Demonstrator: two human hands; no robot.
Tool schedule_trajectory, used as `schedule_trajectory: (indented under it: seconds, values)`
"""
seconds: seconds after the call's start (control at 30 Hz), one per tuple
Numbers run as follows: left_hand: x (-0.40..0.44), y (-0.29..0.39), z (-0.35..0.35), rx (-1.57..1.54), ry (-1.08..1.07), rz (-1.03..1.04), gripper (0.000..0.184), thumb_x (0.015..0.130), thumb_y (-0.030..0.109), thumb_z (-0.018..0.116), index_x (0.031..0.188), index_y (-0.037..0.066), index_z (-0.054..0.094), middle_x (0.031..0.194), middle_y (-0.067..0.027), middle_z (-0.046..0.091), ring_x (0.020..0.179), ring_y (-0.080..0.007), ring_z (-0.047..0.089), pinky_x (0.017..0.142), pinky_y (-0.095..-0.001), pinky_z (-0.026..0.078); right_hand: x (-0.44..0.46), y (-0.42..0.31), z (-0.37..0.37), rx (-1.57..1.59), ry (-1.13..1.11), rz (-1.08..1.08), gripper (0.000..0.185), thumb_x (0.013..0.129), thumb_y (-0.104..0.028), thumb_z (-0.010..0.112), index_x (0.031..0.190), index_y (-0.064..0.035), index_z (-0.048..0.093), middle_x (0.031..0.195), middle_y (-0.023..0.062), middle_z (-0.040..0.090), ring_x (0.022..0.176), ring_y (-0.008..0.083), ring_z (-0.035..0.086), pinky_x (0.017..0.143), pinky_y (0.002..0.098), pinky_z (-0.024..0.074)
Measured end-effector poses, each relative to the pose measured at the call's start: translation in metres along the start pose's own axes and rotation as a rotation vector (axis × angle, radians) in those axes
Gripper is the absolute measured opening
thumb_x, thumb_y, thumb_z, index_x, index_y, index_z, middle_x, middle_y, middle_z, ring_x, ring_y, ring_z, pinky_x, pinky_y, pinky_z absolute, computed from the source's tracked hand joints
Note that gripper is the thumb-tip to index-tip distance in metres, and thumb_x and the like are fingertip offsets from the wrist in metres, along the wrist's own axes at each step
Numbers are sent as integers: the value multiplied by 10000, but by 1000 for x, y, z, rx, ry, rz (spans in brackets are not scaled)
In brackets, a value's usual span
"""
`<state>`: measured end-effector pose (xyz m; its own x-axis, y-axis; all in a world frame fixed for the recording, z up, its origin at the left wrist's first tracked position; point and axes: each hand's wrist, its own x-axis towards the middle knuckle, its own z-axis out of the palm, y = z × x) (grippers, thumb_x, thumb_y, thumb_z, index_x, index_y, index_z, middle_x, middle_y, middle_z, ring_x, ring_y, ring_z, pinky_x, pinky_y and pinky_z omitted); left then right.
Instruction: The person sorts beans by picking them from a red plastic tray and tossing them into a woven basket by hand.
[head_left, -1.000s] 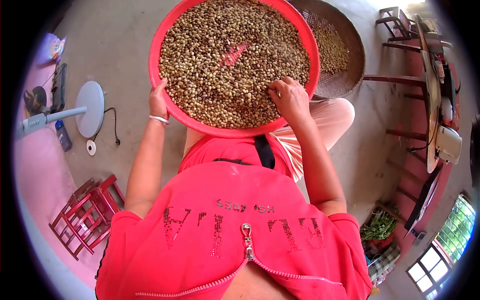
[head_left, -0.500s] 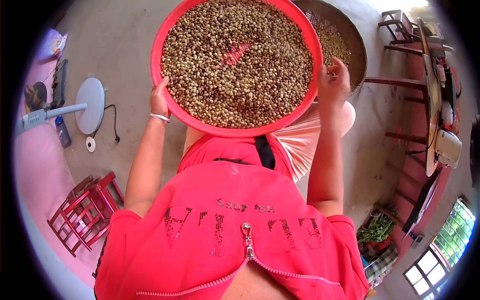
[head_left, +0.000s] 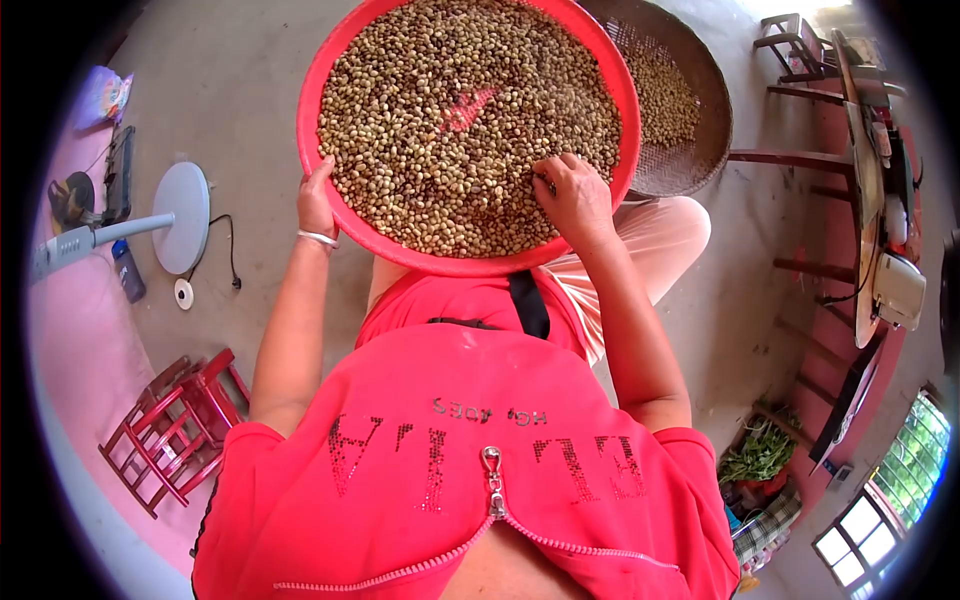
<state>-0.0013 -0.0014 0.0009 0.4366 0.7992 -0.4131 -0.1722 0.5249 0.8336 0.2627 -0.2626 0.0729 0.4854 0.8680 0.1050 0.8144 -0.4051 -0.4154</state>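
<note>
A round red plastic tray (head_left: 397,252) rests over my lap, spread with small tan, greenish and brown beans (head_left: 430,150). Through a gap in the beans a patch of its red bottom shows. My left hand (head_left: 316,203) grips the tray's rim on the left, thumb on top and the other fingers hidden beneath. Over the right part of the beans is my right hand (head_left: 578,198), its fingers curled together and touching the beans. What its fingertips hold, if anything, is too small to make out.
Partly under the tray's right side, a woven basket (head_left: 712,125) on the floor holds paler beans. A fan (head_left: 182,218) with a cord stands at left, near red stools (head_left: 180,430). A wooden table (head_left: 862,220) and greens (head_left: 758,450) are at right.
My right hand has moved left from beside the tray's right rim, above the basket, to down among the beans, and its fingers have curled. My left hand stays on the rim.
</note>
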Motion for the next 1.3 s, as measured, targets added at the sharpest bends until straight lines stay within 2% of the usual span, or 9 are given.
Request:
schedule_trajectory:
  seconds: [0.1,0.27,0.5,0.8,0.93,0.97,1.07,1.17,1.3]
  values:
    - [4,-6,-4,-2,47,11,366,983,186,555,1265,-44,599,1231,-123,657,1102,-220,638,992,-351,497,3,3,-4,-11,42,20,100,820,-168,708,897,-113,678,894,85,644,878,299,645,772,418,530]
    - [0,-4,1,1,105,-21,370,984,186,552,1267,-49,593,1238,-129,654,1114,-221,633,1004,-355,489,25,31,-56,115,634,277,137,831,-125,719,961,-115,675,919,67,671,863,273,662,760,393,541]
    - [0,-2,3,-28,13,-5,382,994,191,524,1286,-50,572,1249,-134,649,1116,-230,633,1013,-362,487,16,-5,-17,-8,-2,-69,137,873,-251,695,917,-122,701,887,87,658,899,294,642,824,410,518]
    - [7,-7,-9,16,23,5,369,983,187,542,1278,-31,576,1233,-130,653,1099,-232,640,990,-367,498,14,-6,-1,42,-15,0,106,862,-209,687,884,-106,678,888,86,662,905,297,644,807,420,522]
    - [4,-6,-4,-3,25,-5,369,982,192,546,1276,-29,576,1222,-128,658,1094,-230,644,982,-362,504,27,33,-35,145,407,121,79,831,-157,721,902,-129,700,896,72,685,869,278,669,786,395,538]
    - [2,-4,-3,0,42,-12,369,983,195,546,1275,-28,576,1218,-126,660,1093,-229,644,980,-361,507,29,37,-52,130,455,302,105,841,-170,718,936,-128,705,901,73,694,877,280,674,786,401,540]
    - [-1,0,3,-29,-28,-19,369,984,201,548,1273,-25,579,1214,-124,662,1094,-228,644,978,-362,509,19,44,-70,9,499,357,140,843,-176,722,971,-125,707,899,80,691,877,285,679,783,409,544]
    - [2,-3,-2,-19,2,-24,362,986,203,547,1267,-22,583,1216,-122,661,1094,-226,644,977,-363,510,-4,34,-57,158,-15,139,175,847,-235,727,966,-109,708,908,90,672,887,301,678,781,417,546]
    - [-4,2,5,4,53,-23,349,985,198,549,1255,-20,587,1216,-122,660,1093,-229,643,984,-364,505,-20,11,-32,51,-103,158,164,843,-241,720,942,-111,705,890,95,659,871,310,671,771,428,542]
